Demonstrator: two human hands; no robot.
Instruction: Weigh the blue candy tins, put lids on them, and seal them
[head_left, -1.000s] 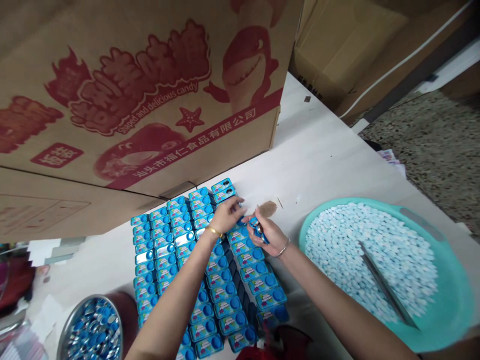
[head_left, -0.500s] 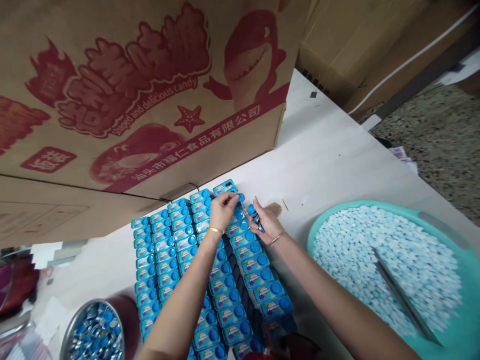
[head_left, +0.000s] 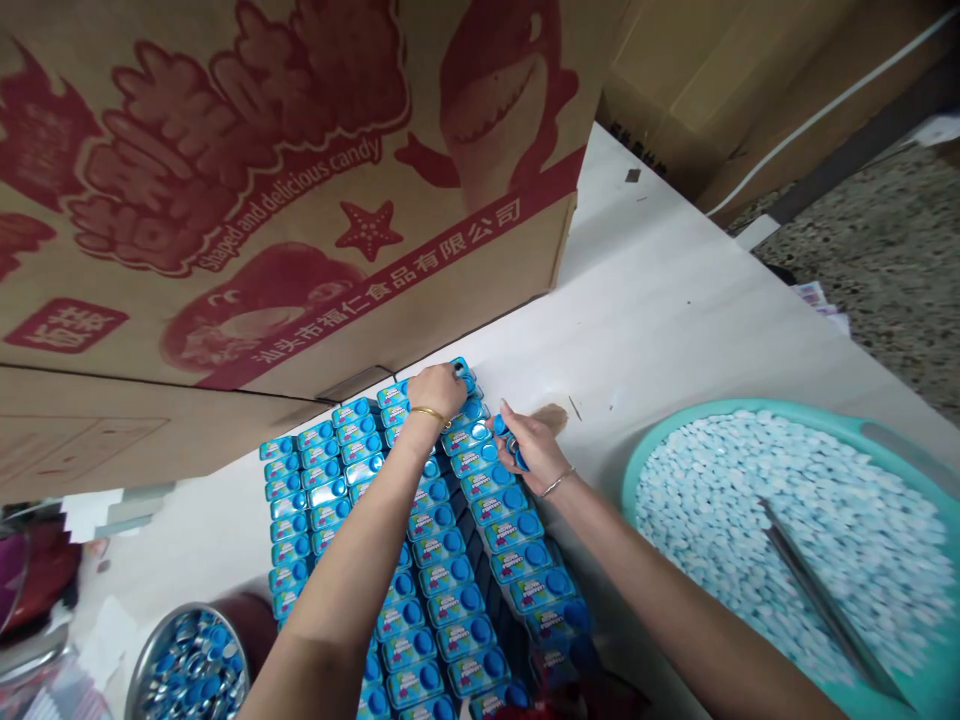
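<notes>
My right hand (head_left: pixel 525 450) pinches a small blue tin (head_left: pixel 508 438) just beside the packed rows of tins (head_left: pixel 450 580) on the worktop (head_left: pixel 675 300). I judge it light, stiff and slick, best held by its long edges. My left hand (head_left: pixel 439 392) is cupped over the far end of the rows; I cannot tell if it grips anything.

Left hand (head_left: pixel 439 392) moved further up, now over far blue tins (head_left: pixel 466 408).

Rows of blue candy tins (head_left: pixel 450 570) lay on the white tabletop (head_left: pixel 675 300), a steel bowl (head_left: pixel 187 606) left, a round teal basin (head_left: pixel 750 415) right.
</notes>
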